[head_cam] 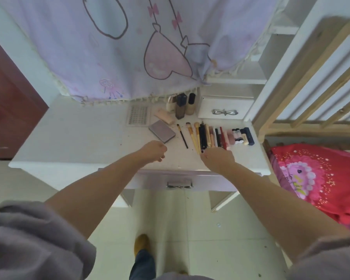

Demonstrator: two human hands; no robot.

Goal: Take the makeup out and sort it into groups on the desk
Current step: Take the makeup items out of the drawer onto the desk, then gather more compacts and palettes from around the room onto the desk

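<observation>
desk (73, 138): white top, centre frame; front edge runs lower left to lower right, right end stops just beside wooden bed rail (303, 91)
open room: bare desktop across left half of frame, from the palette to the left edge; makeup crowds the centre-right
back edge: lilac curtain (113, 47) hangs over rear of desk, fringe touching the top
right rear: small white drawer box (224, 109) with silver bow handle, sits on desk
front drawer (180, 181): under desk front edge, between the two forearms, metal handle
bottles: 3 upright at back, just left of drawer box, one pale (171, 104), one dark square (180, 107), one beige with black cap (190, 104)
pink tube (164, 116): 1, lying flat in front of bottles
grey palette (162, 131): 1, closed, flat, just below tube
studded sheet (138, 115): 1, flat, left of tube
brushes: 3 clear, one thin black (182, 136) apart on left, two tan-handled (193, 136) side by side
stick row (224, 137): pens, lipsticks, small tubes packed touching, centre-right; exact count cannot tell, roughly a dozen
left hand (155, 151): fingers curled in loosely, nothing visible in them, just below palette corner, not touching it
right hand (218, 159): at near ends of brush handles and stick row, fingertips at the tan handle tips; fingers bent, whether pinching something cannot tell
right of frame: red floral bedding (315, 178)
floor: pale tiles, one brown shoe (142, 244) bottom centre
</observation>
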